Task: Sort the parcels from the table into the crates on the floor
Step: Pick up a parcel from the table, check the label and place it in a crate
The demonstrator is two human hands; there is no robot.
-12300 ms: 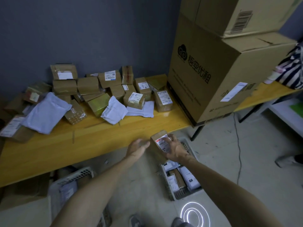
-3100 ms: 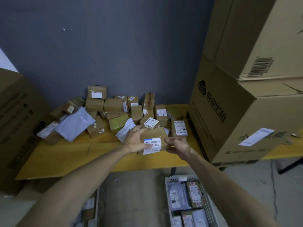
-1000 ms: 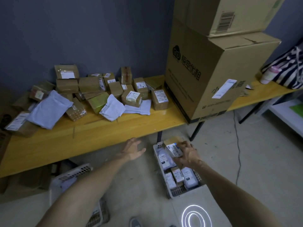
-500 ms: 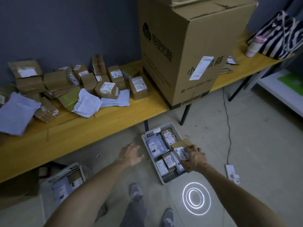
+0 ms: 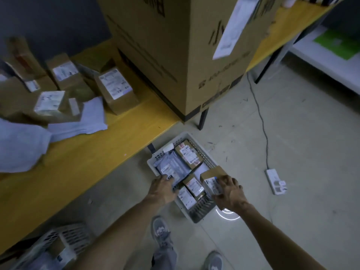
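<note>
My right hand [image 5: 229, 193] grips a cardboard parcel [image 5: 211, 177] over the white crate [image 5: 202, 212]; my left hand [image 5: 162, 190], fingers loose, rests on a grey mailer [image 5: 173, 165] beside it.

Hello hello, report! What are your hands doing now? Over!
Right hand grips box over crate. Left hand touching grey bag inside. Crate crowded.

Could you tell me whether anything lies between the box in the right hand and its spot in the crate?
Partly. The right hand holds the small box over the crate, whose floor is already covered with parcels. The left hand rests on the grey mailer.
</note>
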